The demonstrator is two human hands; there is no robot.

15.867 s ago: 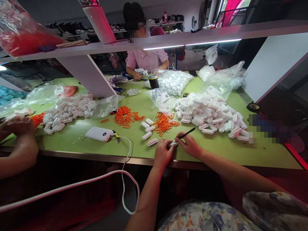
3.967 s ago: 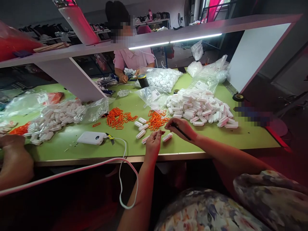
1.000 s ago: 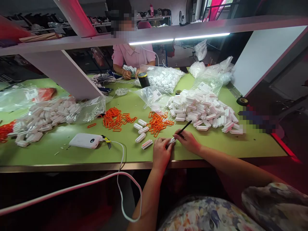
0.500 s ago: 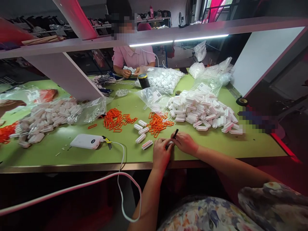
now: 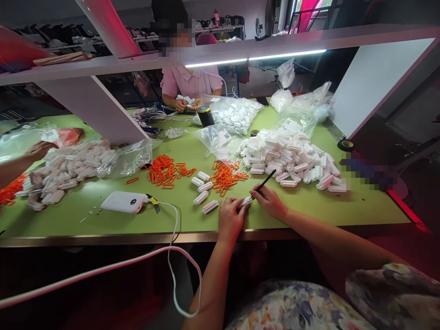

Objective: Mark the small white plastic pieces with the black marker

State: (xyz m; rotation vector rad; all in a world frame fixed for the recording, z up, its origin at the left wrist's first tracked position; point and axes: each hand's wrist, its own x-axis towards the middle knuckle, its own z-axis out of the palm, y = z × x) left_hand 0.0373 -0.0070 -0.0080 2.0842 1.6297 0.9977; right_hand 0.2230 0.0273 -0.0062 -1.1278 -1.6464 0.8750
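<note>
My left hand (image 5: 231,215) is closed on a white plastic connector housing (image 5: 245,201) near the table's front edge. In my right hand (image 5: 270,201) is a thin black pen-like tool (image 5: 266,179), tilted up to the right, its lower end hidden by the fingers next to the housing. Left of my hands lie several loose white housings (image 5: 201,197); the nearest has an orange strip along it. Just beyond is a small heap of orange rectangular frames (image 5: 225,178). A large pile of white housings (image 5: 285,156) spreads behind my right hand.
A white power bank (image 5: 123,202) with a white cable (image 5: 177,215) lies to the left. Another orange heap (image 5: 163,169) and bagged white parts (image 5: 75,165) are farther left, by another person's hand (image 5: 41,149). Across the table a person in pink (image 5: 190,82) handles white parts. A shelf (image 5: 220,51) spans above.
My right hand has shifted slightly right, and the black tool now shows more of its length, baring more of the housing. At far left, another person's hand has moved right over the bagged parts.
</note>
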